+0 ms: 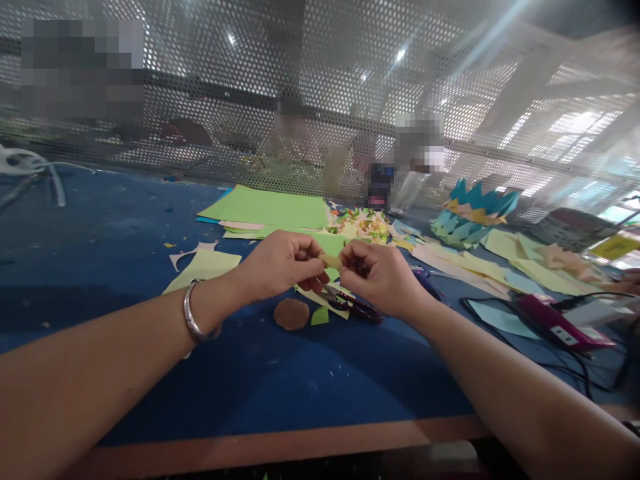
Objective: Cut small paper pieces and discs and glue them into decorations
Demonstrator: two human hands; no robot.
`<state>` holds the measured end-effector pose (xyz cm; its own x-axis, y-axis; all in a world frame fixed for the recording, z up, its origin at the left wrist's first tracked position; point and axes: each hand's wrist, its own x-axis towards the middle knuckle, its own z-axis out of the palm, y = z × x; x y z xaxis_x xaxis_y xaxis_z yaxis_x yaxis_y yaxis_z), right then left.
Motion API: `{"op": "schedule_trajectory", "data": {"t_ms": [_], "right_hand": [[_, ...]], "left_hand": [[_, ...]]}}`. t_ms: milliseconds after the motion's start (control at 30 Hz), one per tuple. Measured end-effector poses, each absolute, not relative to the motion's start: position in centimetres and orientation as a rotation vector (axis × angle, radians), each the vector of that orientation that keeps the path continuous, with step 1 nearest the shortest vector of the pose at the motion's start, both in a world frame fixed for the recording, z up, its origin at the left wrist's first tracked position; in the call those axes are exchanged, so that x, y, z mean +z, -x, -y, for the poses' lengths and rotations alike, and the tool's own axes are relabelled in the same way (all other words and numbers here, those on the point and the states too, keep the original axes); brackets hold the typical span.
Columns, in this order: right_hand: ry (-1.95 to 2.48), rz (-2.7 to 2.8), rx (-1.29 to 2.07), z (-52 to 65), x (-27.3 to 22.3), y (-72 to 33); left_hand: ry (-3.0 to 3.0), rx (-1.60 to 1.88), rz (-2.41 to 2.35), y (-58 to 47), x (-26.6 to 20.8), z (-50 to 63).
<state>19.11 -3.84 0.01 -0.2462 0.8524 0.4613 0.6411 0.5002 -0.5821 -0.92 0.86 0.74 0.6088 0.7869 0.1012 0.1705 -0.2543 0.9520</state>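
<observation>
A small yellow piece of paper [331,262] is stretched between my two hands above the blue table. My left hand [290,263] pinches its left end, and my right hand [373,272] pinches the right end. Beneath them lies a pair of dark-handled scissors [357,305], partly covered by my hands. A brown paper disc [291,314] rests on the table just in front of my left hand. Beside it is a small green paper piece [320,316] with a rounded edge.
Green paper sheets [280,207] are stacked behind my hands, next to a pile of colourful paper scraps [363,227]. A blue zigzag paper crown [475,212] stands at the back right. At right lie a magenta device [560,323] and black cables. A perforated metal screen [240,87] borders the table.
</observation>
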Motion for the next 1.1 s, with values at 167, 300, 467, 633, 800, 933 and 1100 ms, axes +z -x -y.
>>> {"op": "schedule_trajectory", "data": {"t_ms": [167, 300, 467, 633, 800, 933, 1100], "right_hand": [[1.256, 2.001, 0.377, 3.9, 0.0, -19.2], [1.263, 1.966, 0.418, 3.8, 0.1, -19.5], [1.258, 1.945, 0.44, 3.9, 0.1, -19.4], [1.276, 1.943, 0.407, 3.8, 0.1, -19.3], [1.228, 1.913, 0.464, 3.7, -0.2, -19.2], [1.217, 1.879, 0.519, 3.5, -0.2, -19.5], [1.385, 1.95, 0.385, 3.0, 0.4, -20.6]], "left_hand": [[-1.902, 0.677, -0.88, 1.5, 0.9, -1.5], [-1.917, 0.719, -0.917, 2.0, 0.9, -2.2], [-1.833, 0.777, -0.868, 1.7, 0.7, -2.2], [-1.856, 0.755, -0.871, 1.5, 0.8, -1.7], [-1.827, 0.74, -0.859, 1.4, 0.8, -1.6], [-1.726, 0.795, -0.819, 1.4, 0.7, -1.8], [-1.65, 0.853, -0.822, 1.5, 0.6, -1.8]]}}
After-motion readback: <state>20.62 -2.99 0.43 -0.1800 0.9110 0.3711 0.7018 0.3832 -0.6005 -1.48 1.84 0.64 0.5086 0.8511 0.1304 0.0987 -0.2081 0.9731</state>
